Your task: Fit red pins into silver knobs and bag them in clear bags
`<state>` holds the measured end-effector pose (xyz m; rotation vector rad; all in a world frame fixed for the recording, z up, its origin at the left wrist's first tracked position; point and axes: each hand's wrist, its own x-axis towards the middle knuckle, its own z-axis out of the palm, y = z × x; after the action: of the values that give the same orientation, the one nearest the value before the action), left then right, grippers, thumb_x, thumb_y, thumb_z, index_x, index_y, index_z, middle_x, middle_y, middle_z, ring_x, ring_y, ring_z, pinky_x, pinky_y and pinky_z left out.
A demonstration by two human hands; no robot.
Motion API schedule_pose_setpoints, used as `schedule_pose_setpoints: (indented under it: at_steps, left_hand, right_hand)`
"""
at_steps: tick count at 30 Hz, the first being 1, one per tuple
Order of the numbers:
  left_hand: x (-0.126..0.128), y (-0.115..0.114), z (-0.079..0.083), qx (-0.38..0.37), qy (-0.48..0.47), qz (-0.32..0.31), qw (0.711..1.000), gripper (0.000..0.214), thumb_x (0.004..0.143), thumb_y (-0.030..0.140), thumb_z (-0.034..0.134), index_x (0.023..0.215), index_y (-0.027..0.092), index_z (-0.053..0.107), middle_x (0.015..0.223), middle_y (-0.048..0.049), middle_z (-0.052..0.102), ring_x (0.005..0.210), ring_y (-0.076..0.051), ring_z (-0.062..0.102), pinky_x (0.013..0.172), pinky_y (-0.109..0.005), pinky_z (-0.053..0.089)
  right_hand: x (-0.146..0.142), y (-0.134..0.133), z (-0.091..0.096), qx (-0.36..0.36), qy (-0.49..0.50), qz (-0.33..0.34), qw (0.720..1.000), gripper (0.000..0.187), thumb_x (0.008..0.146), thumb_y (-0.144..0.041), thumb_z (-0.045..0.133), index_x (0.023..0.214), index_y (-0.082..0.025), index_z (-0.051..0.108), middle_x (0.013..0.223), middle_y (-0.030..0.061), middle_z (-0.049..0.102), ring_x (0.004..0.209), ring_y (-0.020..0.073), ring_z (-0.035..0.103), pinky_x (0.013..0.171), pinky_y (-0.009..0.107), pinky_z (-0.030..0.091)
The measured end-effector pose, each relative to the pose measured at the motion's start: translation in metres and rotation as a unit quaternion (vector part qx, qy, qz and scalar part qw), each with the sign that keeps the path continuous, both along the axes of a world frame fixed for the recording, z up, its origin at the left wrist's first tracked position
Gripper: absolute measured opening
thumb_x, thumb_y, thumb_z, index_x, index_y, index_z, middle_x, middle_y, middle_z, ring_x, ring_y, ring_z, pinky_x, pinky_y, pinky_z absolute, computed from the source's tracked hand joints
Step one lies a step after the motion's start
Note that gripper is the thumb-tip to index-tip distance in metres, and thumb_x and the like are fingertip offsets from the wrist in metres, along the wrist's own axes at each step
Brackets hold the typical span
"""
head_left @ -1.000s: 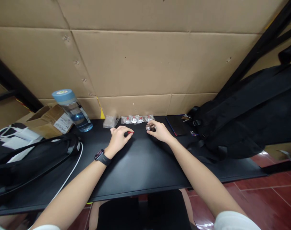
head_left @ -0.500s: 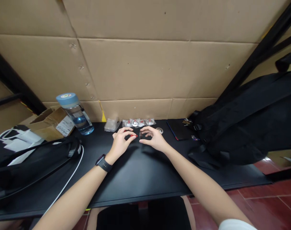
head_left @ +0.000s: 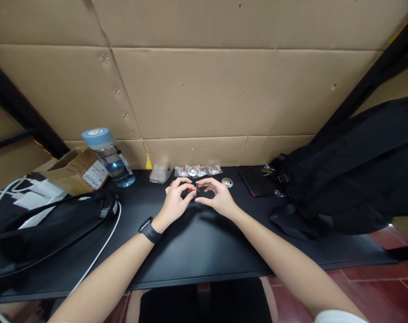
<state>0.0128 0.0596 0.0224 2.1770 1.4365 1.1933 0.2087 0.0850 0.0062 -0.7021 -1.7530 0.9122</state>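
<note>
My left hand [head_left: 175,200] and my right hand [head_left: 216,198] meet over the black table [head_left: 197,242]. The left fingers pinch a small red part [head_left: 191,190]. The right fingers are curled round a small dark piece [head_left: 197,190] that touches the red part. A small round silver piece [head_left: 227,182] lies on the table just right of my right hand. Behind the hands, a row of small clear packets with red and silver parts [head_left: 197,170] lies along the cardboard wall. A black watch is on my left wrist.
A blue-lidded water bottle [head_left: 109,155] and a cardboard box [head_left: 76,169] stand at back left. A clear plastic case [head_left: 159,173] lies by the packets. A dark notebook [head_left: 257,180] and a black backpack [head_left: 352,175] fill the right; a black bag [head_left: 49,226] with white cable lies left.
My right hand left the round silver piece on the table and moved left to meet my left hand. Both hands now hold their small parts together.
</note>
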Motion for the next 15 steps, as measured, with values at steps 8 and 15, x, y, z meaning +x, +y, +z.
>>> schedule_pose_setpoints:
  at_steps: [8, 15]
  left_hand:
    - [0.0, 0.0012, -0.0046, 0.011, -0.015, -0.009, 1.0, 0.009, 0.093, 0.027, 0.063, 0.097, 0.025, 0.071, 0.119, -0.0062, 0.062, 0.117, -0.023, 0.059, 0.104, -0.041, 0.045]
    - [0.0011, 0.0029, -0.0071, 0.026, -0.069, -0.03, 0.997, 0.008, 0.093, 0.028, 0.063, 0.093, 0.023, 0.068, 0.113, -0.0065, 0.061, 0.113, -0.022, 0.06, 0.102, -0.039, 0.046]
  right_hand:
    - [-0.0021, -0.0007, -0.0015, -0.023, 0.015, -0.002, 1.0, 0.055, 0.068, -0.039, 0.091, 0.115, -0.027, 0.067, 0.116, 0.0059, 0.074, 0.109, 0.0246, 0.07, 0.086, 0.037, 0.055]
    - [-0.0065, -0.0046, -0.0012, -0.043, 0.047, -0.007, 0.998, 0.052, 0.067, -0.039, 0.092, 0.11, -0.025, 0.067, 0.121, 0.0075, 0.073, 0.108, 0.0244, 0.071, 0.085, 0.036, 0.055]
